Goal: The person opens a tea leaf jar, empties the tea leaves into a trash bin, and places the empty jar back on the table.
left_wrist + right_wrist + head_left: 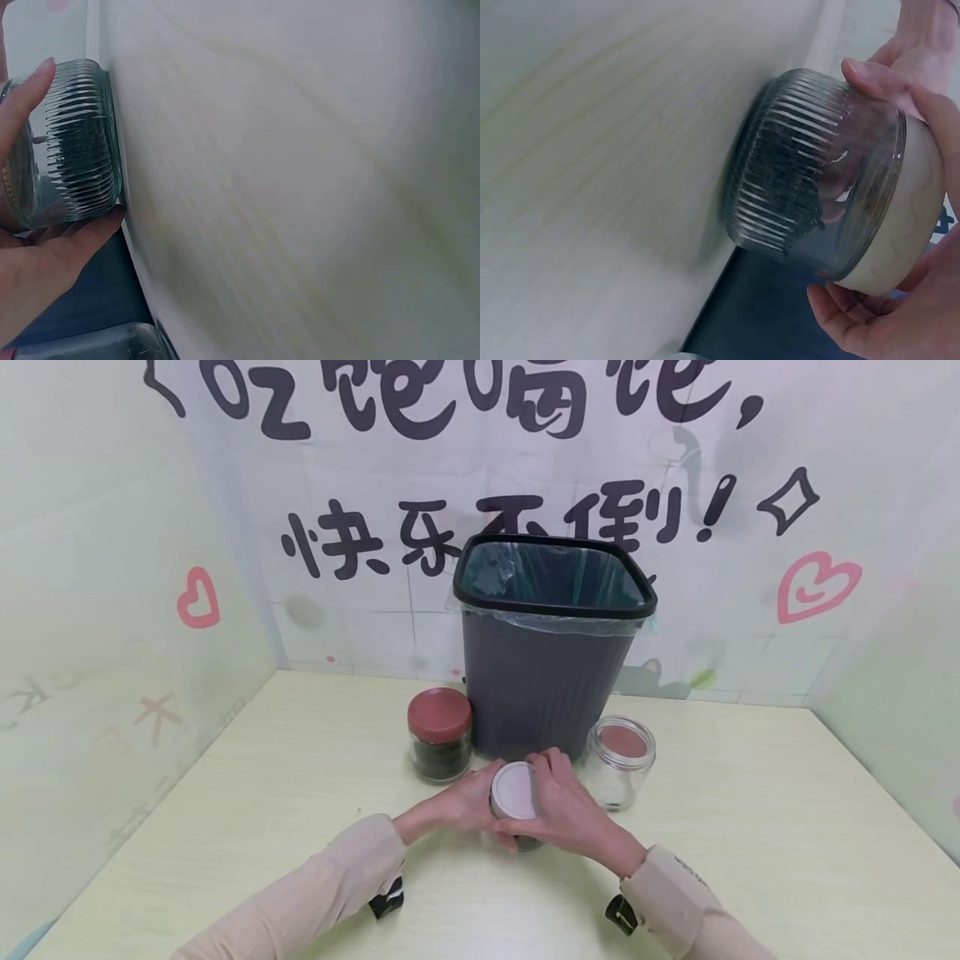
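Note:
A ribbed glass jar [795, 165] with dark contents in its lower part stands on the table. It wears a cream lid [513, 789]. My left hand [468, 797] grips the jar's glass side, with thumb and fingers on opposite sides in the left wrist view. From the right, my right hand [566, 810] curls its fingers round the lid, as the right wrist view shows. The lid sits on the jar's mouth; whether it is loose I cannot tell.
Behind the hands stands a dark grey bin [540, 685] with a clear liner. Left of it is a red-lidded jar [440, 735] with dark contents. At right, an open-mouthed glass jar [618, 768] shows something reddish at its top. A printed cloth [360, 627] hangs behind.

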`<state>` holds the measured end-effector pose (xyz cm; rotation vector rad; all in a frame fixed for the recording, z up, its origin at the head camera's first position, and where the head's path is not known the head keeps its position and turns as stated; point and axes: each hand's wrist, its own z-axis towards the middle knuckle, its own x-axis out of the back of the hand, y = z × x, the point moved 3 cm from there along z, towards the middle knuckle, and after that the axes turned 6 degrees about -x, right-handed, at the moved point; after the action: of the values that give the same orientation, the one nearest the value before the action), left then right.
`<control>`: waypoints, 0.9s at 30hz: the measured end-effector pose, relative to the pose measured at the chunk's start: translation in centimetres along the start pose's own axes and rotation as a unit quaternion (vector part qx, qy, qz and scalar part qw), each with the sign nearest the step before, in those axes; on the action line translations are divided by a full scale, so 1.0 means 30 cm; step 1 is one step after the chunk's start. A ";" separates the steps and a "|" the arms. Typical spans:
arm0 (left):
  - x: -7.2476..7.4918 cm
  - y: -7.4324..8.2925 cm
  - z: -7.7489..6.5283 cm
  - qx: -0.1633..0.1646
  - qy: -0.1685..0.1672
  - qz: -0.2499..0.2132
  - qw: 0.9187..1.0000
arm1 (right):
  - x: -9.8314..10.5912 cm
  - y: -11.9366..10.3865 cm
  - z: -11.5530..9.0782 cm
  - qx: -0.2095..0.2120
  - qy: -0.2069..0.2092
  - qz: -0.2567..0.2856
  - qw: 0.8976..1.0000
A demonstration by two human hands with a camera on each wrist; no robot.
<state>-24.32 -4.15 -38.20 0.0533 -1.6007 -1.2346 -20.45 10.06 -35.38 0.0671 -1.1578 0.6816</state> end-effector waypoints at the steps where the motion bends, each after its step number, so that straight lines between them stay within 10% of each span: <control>1: 0.001 0.000 -0.001 0.004 -0.001 -0.002 1.000 | 0.000 -0.001 0.001 0.003 0.002 0.001 1.000; 18: 0.006 0.005 -0.005 0.004 -0.013 -0.040 0.999 | 0.036 0.005 0.029 0.046 -0.168 0.089 0.981; 27: 0.006 0.000 -0.003 0.018 -0.021 -0.033 0.999 | 0.004 -0.006 0.005 0.021 -0.015 -0.026 0.999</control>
<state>-24.33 -4.33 -38.08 0.1051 -1.6685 -1.2657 -20.43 9.91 -35.15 0.1420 -1.1669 0.6606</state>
